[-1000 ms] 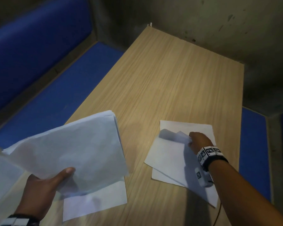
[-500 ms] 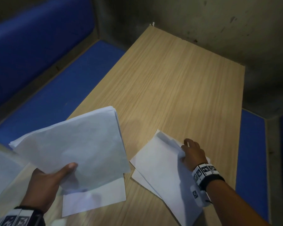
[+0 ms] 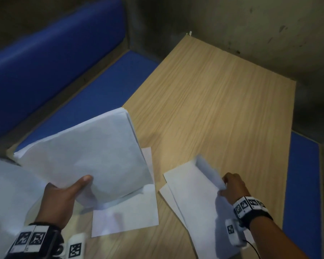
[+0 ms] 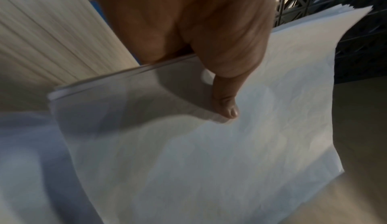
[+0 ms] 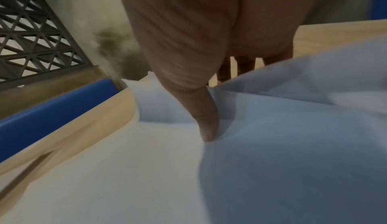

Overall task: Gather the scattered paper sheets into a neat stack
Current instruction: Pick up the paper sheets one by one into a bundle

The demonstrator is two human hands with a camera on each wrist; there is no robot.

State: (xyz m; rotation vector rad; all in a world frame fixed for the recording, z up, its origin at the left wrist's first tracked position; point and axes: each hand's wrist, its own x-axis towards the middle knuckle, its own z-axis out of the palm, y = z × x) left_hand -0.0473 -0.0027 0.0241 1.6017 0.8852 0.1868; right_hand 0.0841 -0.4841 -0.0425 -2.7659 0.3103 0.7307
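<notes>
1. Nearest the person, the left hand (image 3: 61, 200) holds a gathered bundle of sheets (image 3: 86, 157) clear of the table (image 3: 223, 101), thumb on top and fingers hidden beneath. The left wrist view shows several layered edges, so a good part of the collecting looks done, though the edges are not yet squared.

2. Just under that bundle, one loose sheet (image 3: 127, 215) lies flat on the table, partly covered by the raised paper. It looks not yet collected.

3. At the lower left edge of the head view, more white paper (image 3: 6, 187) shows. Whether it belongs to the bundle or lies apart cannot be told.

4. To the right, the right hand (image 3: 232, 187) pinches the far edge of two overlapping sheets (image 3: 193, 195), thumb pressed on top with the paper buckling around it, as the right wrist view shows. The upper sheet's far corner is lifted; the lower one peeks out askew on its left. This pair is in hand but not yet joined to the bundle.

5. Farther off, no other paper shows on the table up to the wall. By this reading, what is left is to add the pair and the loose sheet, then tap the edges even and set the stack down.
</notes>
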